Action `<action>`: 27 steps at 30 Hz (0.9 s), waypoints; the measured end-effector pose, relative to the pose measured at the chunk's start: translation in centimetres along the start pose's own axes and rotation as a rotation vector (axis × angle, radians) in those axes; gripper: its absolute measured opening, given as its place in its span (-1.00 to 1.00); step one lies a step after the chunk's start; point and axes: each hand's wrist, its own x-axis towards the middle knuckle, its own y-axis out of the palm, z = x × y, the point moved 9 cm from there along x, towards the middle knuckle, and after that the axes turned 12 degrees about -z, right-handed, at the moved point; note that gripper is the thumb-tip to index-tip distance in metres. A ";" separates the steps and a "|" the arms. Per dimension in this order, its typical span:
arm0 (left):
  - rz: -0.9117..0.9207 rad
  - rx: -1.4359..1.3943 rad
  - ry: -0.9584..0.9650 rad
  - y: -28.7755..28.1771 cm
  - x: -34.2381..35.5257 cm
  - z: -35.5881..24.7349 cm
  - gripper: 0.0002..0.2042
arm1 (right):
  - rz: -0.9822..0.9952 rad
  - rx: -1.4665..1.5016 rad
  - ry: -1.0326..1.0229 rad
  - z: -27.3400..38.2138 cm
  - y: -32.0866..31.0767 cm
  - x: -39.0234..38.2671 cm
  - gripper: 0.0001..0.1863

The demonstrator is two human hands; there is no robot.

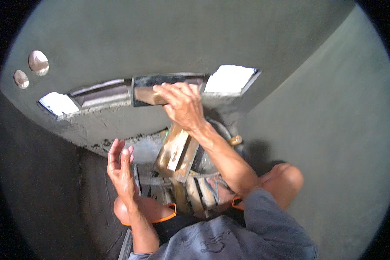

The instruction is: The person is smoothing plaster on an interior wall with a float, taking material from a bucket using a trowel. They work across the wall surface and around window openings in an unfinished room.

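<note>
Well left of the dark-edged float (pixel 145 96), two round holes (pixel 39 63) sit in the grey wall (pixel 182 39), and nearer to it a white patch (pixel 58 104) marks one end of a long slot (pixel 104 93). Below and left of the float I hold my left hand (pixel 121 167) raised, fingers loosely bent, thumb up, with nothing in it that I can see. The float lies across the slot's middle, long axis left to right; whether it touches the wall I can't tell. Below it is a wooden board (pixel 171 147). My right hand (pixel 184 102) is the nearer one: the float extends leftward from it, my fingers curled over its right part, knuckles up, forearm slanting down to the right. Right of the float is another white patch (pixel 229 79).
</note>
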 end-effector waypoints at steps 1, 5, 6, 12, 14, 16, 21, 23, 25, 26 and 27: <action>0.030 0.028 0.004 0.8 -0.2 0.5 -0.53 | 0.010 -0.020 0.028 -0.2 -1.9 -0.7 -0.34; 0.034 0.032 0.044 0.5 -1.2 -1.2 -0.52 | -0.115 0.349 0.682 -5.9 -11.7 -4.3 -0.39; 0.025 0.014 0.058 -0.2 -1.1 -1.7 -0.51 | 0.008 0.229 0.620 -5.9 -13.3 -5.3 -0.43; 0.194 0.119 0.053 2.5 -1.9 -0.4 -0.54 | 0.950 -0.381 0.659 -7.6 -11.9 -15.6 -0.55; 0.211 0.089 0.046 3.0 -2.6 -0.3 -0.55 | 1.132 -0.381 0.523 -8.9 -8.9 -20.3 -0.57; 0.193 0.076 0.042 2.6 -2.8 -1.1 -0.55 | 1.310 -0.382 0.424 -10.2 -4.4 -24.4 -0.58; 0.182 0.042 0.050 2.3 -2.7 -1.0 -0.56 | 1.631 -0.463 0.425 -13.7 2.5 -31.9 -0.55; 0.172 0.031 0.058 1.8 -2.5 -1.1 -0.56 | 1.755 -0.338 0.629 -13.2 3.1 -32.4 -0.52; 0.174 0.033 0.065 1.1 -2.2 -1.3 -0.56 | 1.795 -0.240 0.836 -12.4 2.7 -32.1 -0.51; 0.169 0.028 0.055 0.9 -2.1 -1.3 -0.56 | 1.775 -0.211 0.940 -12.1 1.9 -31.4 -0.52; 0.166 0.022 0.045 0.7 -2.0 -1.4 -0.56 | 1.751 -0.182 1.045 -11.8 1.2 -31.1 -0.53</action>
